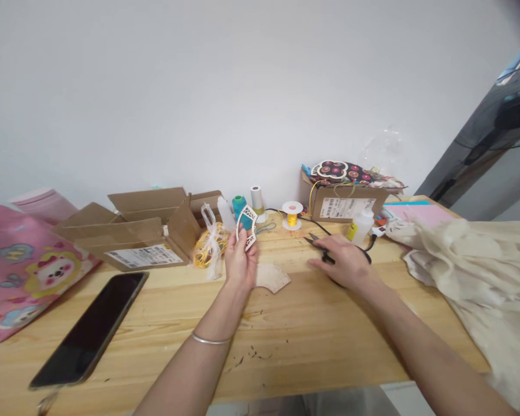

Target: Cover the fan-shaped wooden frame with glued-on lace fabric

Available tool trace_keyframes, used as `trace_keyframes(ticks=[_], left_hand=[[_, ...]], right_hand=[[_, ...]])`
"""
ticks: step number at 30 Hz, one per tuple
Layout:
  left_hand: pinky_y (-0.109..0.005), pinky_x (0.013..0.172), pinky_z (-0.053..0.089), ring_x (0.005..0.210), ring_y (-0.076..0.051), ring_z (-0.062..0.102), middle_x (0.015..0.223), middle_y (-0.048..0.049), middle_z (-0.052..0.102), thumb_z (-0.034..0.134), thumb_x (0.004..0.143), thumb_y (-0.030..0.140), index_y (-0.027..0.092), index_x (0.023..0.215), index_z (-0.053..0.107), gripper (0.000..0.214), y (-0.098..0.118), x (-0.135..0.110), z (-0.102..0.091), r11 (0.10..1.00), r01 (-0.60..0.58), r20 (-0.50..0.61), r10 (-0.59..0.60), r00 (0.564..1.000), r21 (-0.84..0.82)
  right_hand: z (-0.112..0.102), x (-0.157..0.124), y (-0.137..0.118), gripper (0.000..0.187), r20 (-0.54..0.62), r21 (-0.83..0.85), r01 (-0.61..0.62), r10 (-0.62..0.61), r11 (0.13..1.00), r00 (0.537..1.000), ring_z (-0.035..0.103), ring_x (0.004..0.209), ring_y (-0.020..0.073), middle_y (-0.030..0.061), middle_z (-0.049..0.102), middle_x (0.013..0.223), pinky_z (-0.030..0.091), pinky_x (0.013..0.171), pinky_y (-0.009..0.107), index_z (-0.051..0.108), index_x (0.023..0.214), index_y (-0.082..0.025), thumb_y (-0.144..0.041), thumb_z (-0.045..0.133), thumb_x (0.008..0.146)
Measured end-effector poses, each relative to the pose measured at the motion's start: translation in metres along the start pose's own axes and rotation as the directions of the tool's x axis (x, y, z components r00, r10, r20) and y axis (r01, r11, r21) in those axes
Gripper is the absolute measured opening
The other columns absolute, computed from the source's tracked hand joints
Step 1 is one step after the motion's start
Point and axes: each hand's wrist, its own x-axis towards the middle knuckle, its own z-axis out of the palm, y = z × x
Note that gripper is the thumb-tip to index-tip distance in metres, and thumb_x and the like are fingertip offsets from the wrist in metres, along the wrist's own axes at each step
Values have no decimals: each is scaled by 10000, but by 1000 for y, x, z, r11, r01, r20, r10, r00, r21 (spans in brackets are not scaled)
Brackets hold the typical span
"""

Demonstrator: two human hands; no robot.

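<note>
Left hand [241, 266] pinching pale cutout piece [252, 236] above bench [303, 329]; right hand [349, 262] at black scissors [327, 257], can't tell if gripping

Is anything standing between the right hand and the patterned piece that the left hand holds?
Nothing visible blocks the space between the right hand and the patterned piece in the left hand; only the scissors' blades point into it. The yellow-thread spool stands farther back.

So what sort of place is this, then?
Probably a small craft workspace, perhaps at home: a wooden table against a wall, with a spool of yellow thread, scissors at the right hand, and a cut-out piece in the left.
</note>
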Motion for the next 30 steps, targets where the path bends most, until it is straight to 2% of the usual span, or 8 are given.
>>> trace_keyframes(ticks=[6, 9, 12, 16, 19, 21, 25, 30], left_hand=[[-84, 333, 269, 458, -5, 430, 649, 14, 537, 562, 754, 113, 147, 842, 597, 101, 5, 2, 0, 973, 166, 50, -160, 986, -161], [-81, 337, 276, 461, -9, 424, 649, 5, 530, 514, 789, 118, 145, 870, 599, 121, 8, 3, -1, 967, 190, 80, -178, 981, -169], [-79, 332, 266, 445, -5, 404, 649, 8, 528, 527, 776, 107, 145, 873, 600, 128, 8, 3, -2, 972, 174, 84, -162, 983, -159], [-80, 328, 246, 419, 2, 380, 599, 37, 504, 607, 711, 120, 145, 861, 605, 152, 4, 2, -4, 976, 182, 123, -167, 978, -121], [-93, 343, 264, 441, -12, 422, 607, 37, 536, 676, 639, 158, 157, 878, 612, 248, -1, -1, -5, 988, 141, 130, -149, 980, 64], [-110, 385, 321, 478, -38, 473, 618, 29, 564, 702, 606, 197, 162, 902, 618, 310, -4, -3, -5, 961, 99, 135, -138, 981, 260], [-165, 475, 405, 536, -85, 523, 658, 0, 608, 725, 560, 234, 148, 856, 653, 317, -10, -8, -5, 835, 29, 233, -187, 954, 550], [-160, 486, 404, 523, -70, 505, 623, 9, 591, 702, 606, 244, 155, 868, 658, 280, -12, -12, -4, 864, 106, 305, -285, 909, 493]], right_hand=[[17, 1, -63, 801, 269, 30, 143, -146, 989, 952, 492, 986, 292, 159, 558, 1062, 392, 823, 405, 432, 1201, -116, -576, 625, 573], [28, 3, -77, 726, 272, 26, 249, -246, 968, 930, 492, 930, 274, 140, 560, 996, 382, 808, 399, 412, 1209, -128, -512, 608, 624], [34, 6, -71, 592, 233, 48, 264, -268, 963, 935, 488, 953, 250, 137, 557, 1015, 374, 833, 375, 401, 1218, -112, -325, 559, 690], [26, 10, -47, 626, 243, 196, 146, -192, 970, 951, 522, 957, 224, 129, 580, 1038, 396, 838, 351, 416, 1215, -105, -247, 585, 629], [16, 15, -31, 597, 270, 341, 80, -180, 936, 946, 530, 967, 218, 109, 588, 1056, 403, 840, 361, 496, 1145, -153, -263, 650, 578], [13, 19, -26, 515, 224, 492, -54, -67, 869, 972, 557, 901, 200, 98, 608, 1014, 432, 787, 350, 539, 1081, -162, -330, 642, 605], [16, 25, -25, 388, 245, 785, -316, 201, 533, 948, 552, 600, 124, 26, 635, 709, 436, 554, 258, 592, 944, -150, -416, 573, 661], [19, 23, -30, 312, 261, 877, -355, 299, 325, 918, 398, 422, 60, -44, 530, 495, 326, 433, 209, 603, 648, -150, -437, 662, 540]])
